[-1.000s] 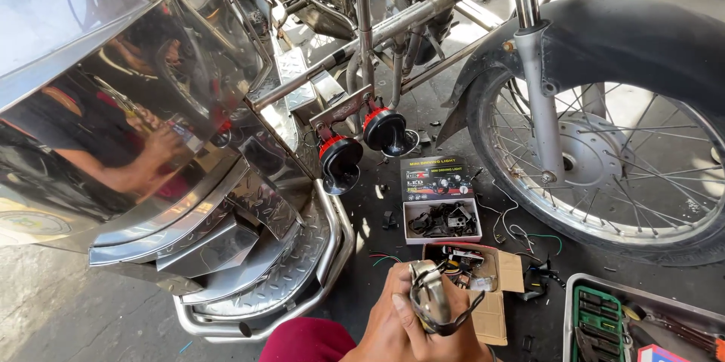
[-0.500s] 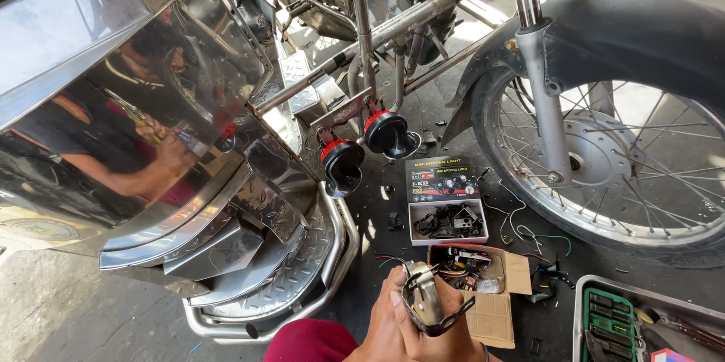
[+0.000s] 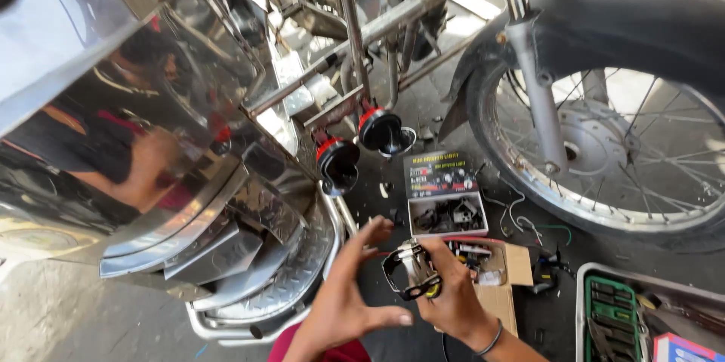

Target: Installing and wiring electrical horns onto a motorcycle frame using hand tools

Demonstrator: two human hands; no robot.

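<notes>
My right hand (image 3: 453,294) grips a small metal lamp unit with a black bracket and wires (image 3: 411,270), held up over the dark ground. My left hand (image 3: 349,286) is beside it with fingers spread, apart from the part and holding nothing. Just beyond lies an open black box (image 3: 445,196) with small parts inside. A brown cardboard box (image 3: 507,279) with loose wires and fittings sits under my right hand. Two red-rimmed black horns (image 3: 362,147) hang from the motorcycle frame above.
A chrome sidecar body (image 3: 151,143) fills the left, with a chrome bumper rail (image 3: 226,328) at its base. The motorcycle's front wheel (image 3: 627,150) and fork (image 3: 532,83) stand at the right. A green tool tray (image 3: 615,317) lies at the lower right.
My hands have risen higher into view. The left hand has let go of the lamp unit and opened; the right hand alone holds it now.
</notes>
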